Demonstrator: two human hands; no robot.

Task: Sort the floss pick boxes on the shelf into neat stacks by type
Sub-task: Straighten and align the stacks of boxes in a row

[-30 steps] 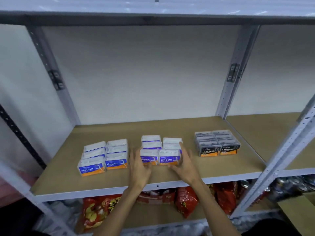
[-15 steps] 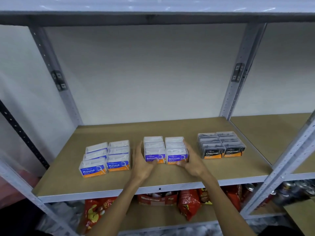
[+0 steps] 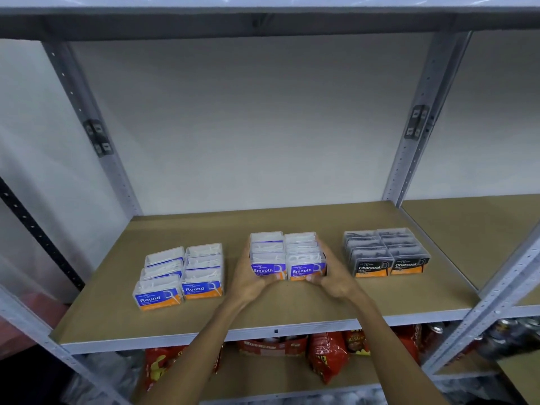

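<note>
Both hands' fingers (image 3: 318, 252) clasp the Smooth boxes (image 3: 287, 255), gaps either side.

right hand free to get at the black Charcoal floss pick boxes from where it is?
Probably yes. The right hand is pressed against the white-and-blue Smooth boxes, and only bare brown shelf board separates it from the black Charcoal floss pick boxes. Nothing stands between them; it would have to let go first.

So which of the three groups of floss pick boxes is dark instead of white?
The right-hand group, the grey-black "Charcoal" boxes. The "Round" boxes and the "Smooth" boxes are clear and white with blue labels.
</note>
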